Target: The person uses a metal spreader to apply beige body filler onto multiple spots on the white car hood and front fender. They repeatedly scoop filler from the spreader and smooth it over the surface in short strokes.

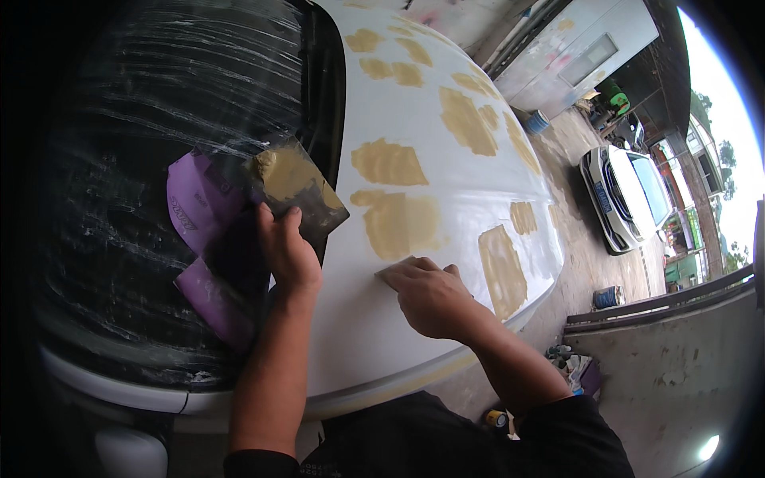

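Note:
My left hand (293, 245) grips the lower edge of a dark flat mixing board (317, 212) that carries a mound of tan body filler (278, 170). It is held over the border of the windshield and the hood. My right hand (433, 293) holds a thin, flat filler spreader (391, 272) against the white car hood (352, 322). The spreader is just below a large tan filler patch (391, 227); my fingers hide much of it. Several other filler patches (469, 122) dot the hood. Purple sandpaper sheets (203, 197) lie on the windshield, left of my left hand.
The windshield (119, 239) is dark and streaked with whitish dust. A side mirror (131, 451) sticks out at the lower left. Beyond the hood stand a parked white car (633, 197), paint cans (608, 297) on the floor and a low wall (669, 358) at the right.

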A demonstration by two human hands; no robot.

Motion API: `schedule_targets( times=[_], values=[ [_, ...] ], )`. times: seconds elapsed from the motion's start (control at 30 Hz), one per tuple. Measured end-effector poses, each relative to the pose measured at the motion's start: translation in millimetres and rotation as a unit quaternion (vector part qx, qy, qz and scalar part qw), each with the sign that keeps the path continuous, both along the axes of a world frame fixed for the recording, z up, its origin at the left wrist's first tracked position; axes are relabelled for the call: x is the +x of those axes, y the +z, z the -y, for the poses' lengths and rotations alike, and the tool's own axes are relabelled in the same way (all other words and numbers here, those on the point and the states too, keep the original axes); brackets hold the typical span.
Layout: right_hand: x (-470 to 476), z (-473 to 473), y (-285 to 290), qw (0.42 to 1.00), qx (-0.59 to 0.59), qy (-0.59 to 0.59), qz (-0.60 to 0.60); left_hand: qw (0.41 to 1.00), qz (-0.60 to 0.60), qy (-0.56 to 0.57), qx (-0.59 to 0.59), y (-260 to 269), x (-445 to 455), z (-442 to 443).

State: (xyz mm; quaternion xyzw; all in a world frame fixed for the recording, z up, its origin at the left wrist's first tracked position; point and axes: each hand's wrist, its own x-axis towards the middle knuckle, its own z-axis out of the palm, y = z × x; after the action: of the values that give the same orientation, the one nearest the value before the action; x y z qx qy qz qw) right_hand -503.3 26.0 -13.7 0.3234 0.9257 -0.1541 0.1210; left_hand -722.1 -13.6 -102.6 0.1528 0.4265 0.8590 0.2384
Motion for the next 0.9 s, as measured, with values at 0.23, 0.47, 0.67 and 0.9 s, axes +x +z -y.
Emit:
schedule_targets(
  times=[0.23,0.47,0.67,0.9],
  values=[
    [-23.4,-97.1,7.1,0.993,0.043,-0.109,-0.031,0.999,-0.036,0.015,-0.014,4.9,5.4,1.4],
    [-16.9,-52.3,-10.9,0.998,-0.009,-0.051,-0.033,0.998,-0.055,-0.003,-0.019,0.2,5.4,0.6],
    [16.7,-13.3,-0.4,1.0,-0.014,-0.023,-0.006,1.0,-0.025,-0.015,-0.004,-2.5,5.1,-1.3],
    [9.9,-90.2,1.0,0.99,0.027,-0.125,-0.056,0.998,-0.052,-0.022,-0.022,2.7,8.6,0.8]
  ],
)
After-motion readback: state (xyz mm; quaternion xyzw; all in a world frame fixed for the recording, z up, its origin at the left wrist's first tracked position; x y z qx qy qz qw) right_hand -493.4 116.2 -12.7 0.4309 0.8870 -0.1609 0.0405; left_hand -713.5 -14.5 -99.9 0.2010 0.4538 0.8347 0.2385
